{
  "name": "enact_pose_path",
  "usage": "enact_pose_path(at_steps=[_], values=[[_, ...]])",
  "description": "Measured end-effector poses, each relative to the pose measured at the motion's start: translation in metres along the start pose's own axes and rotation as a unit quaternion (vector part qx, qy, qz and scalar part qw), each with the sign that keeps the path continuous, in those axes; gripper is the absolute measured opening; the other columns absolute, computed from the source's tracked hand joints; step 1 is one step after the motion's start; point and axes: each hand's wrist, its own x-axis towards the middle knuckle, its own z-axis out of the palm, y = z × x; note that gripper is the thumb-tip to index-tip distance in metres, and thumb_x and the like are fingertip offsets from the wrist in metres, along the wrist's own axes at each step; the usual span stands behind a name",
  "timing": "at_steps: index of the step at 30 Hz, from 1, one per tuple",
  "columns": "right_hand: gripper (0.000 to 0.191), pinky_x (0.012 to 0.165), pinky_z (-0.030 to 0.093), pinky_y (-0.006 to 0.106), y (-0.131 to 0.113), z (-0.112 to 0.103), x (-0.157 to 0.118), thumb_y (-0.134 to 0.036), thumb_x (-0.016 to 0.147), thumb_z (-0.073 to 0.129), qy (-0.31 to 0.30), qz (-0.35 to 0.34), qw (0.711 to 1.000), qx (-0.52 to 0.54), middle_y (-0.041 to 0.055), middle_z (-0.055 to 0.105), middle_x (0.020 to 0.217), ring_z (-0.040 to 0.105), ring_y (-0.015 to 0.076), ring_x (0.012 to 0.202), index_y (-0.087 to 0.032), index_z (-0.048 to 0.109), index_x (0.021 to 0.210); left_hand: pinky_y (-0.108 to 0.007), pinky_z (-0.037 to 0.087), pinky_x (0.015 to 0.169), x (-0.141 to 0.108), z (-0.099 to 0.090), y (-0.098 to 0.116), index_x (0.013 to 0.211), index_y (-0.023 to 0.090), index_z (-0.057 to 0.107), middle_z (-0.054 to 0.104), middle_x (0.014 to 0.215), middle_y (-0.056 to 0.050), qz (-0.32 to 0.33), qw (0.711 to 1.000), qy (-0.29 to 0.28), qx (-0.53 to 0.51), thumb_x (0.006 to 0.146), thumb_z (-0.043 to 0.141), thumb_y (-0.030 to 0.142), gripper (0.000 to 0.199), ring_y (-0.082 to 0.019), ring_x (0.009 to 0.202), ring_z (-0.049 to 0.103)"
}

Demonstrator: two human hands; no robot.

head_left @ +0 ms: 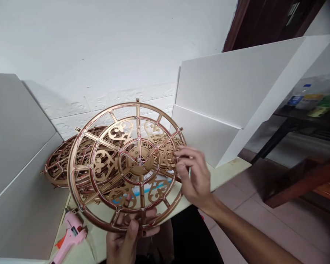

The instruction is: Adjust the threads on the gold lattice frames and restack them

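A large round gold-coloured metal frame (139,169), with spokes, rings and scroll ornaments, stands tilted in front of me. Thin reddish wires with whitish blobs run along its rings and spokes. My left hand (129,234) grips the bottom of the rim, thumb on the near side and fingers partly behind. At the right rim, my right hand (195,176) is raised with loosely curled fingers apart; whether the fingertips touch the metal I cannot tell. Behind lie several similar round frames (59,167) in a pile. A pink glue gun (73,231) rests at the lower left.
White panels stand at left (19,154) and right (217,95) of the pale tabletop (228,172), with a white wall (112,44) behind. Something blue (147,189) lies under the frame. Further right are bottles (299,97) on a dark shelf and a wooden piece (299,183).
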Motion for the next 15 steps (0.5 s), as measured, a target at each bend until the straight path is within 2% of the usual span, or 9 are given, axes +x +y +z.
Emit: enact_pose_path(at_steps=[2,4,6,8,10,12,13,15], values=[[0.015,0.09,0.043,0.043,0.01,-0.008,-0.002,-0.014,0.092,0.043,0.046,0.059,0.996,0.056,0.0073,0.059,0.099,0.053,0.0229,0.106,-0.02,0.053,0.082,-0.034,0.061,0.065,0.001,-0.002,0.002,0.111,0.027,0.068,0.076,0.078,-0.007,0.002,1.0,0.013,-0.004,0.055,0.088,0.044,0.062,-0.031,0.084,0.072],[0.021,0.087,0.044,0.04,0.025,-0.017,-0.008,-0.022,0.095,0.042,0.081,0.145,0.98,0.111,0.0055,0.06,0.09,0.056,0.0212,0.099,-0.021,0.053,0.077,-0.029,0.06,0.061,0.003,-0.003,0.004,0.117,0.031,0.064,0.076,0.079,-0.005,0.013,0.999,0.028,-0.009,0.054,0.089,0.043,0.069,-0.028,0.081,0.072],[0.027,0.078,0.047,0.036,0.041,-0.026,-0.018,-0.032,0.097,0.04,0.066,0.266,0.952,0.138,0.003,0.058,0.075,0.06,0.0187,0.082,-0.021,0.052,0.075,-0.024,0.059,0.057,0.005,-0.004,0.007,0.116,0.033,0.064,0.076,0.08,-0.003,0.023,0.999,0.038,-0.024,0.052,0.09,0.042,0.069,-0.025,0.077,0.073],[0.028,0.068,0.047,0.032,0.053,-0.032,-0.029,-0.041,0.094,0.046,0.009,0.364,0.927,0.088,0.0016,0.059,0.067,0.059,0.0165,0.068,-0.02,0.051,0.076,-0.022,0.058,0.054,0.006,-0.005,0.009,0.109,0.034,0.067,0.077,0.08,-0.002,0.023,0.998,0.042,-0.035,0.051,0.09,0.043,0.063,-0.023,0.073,0.073],[0.027,0.057,0.045,0.027,0.055,-0.037,-0.036,-0.044,0.086,0.059,-0.058,0.385,0.92,0.043,-0.002,0.058,0.061,0.057,0.0152,0.058,-0.02,0.052,0.095,-0.021,0.058,0.054,0.007,-0.004,0.01,0.103,0.033,0.07,0.076,0.078,-0.002,0.017,0.998,0.039,-0.035,0.051,0.09,0.044,0.056,-0.022,0.071,0.073],[0.032,0.044,0.037,0.023,0.044,-0.042,-0.035,-0.041,0.085,0.062,-0.095,0.361,0.927,0.032,-0.0078,0.048,0.049,0.047,0.0122,0.045,-0.019,0.051,0.106,-0.023,0.059,0.056,0.006,-0.002,0.009,0.098,0.033,0.072,0.076,0.076,-0.002,0.011,0.999,0.034,-0.032,0.053,0.089,0.046,0.051,-0.023,0.072,0.073],[0.022,0.04,0.031,0.022,0.035,-0.045,-0.032,-0.037,0.087,0.06,-0.094,0.342,0.935,0.025,-0.0097,0.04,0.044,0.037,0.0097,0.038,-0.019,0.055,0.099,-0.025,0.059,0.057,0.005,-0.001,0.008,0.098,0.033,0.072,0.076,0.075,-0.003,0.01,0.999,0.031,-0.033,0.053,0.088,0.047,0.05,-0.024,0.073,0.073],[0.008,0.037,0.024,0.022,0.012,-0.049,-0.02,-0.026,0.087,0.06,-0.036,0.257,0.965,-0.017,-0.0093,0.034,0.044,0.028,0.0067,0.037,-0.019,0.059,0.084,-0.029,0.06,0.06,0.004,0.001,0.004,0.1,0.032,0.072,0.076,0.075,-0.004,0.01,0.999,0.025,-0.035,0.055,0.088,0.046,0.05,-0.026,0.076,0.073]])
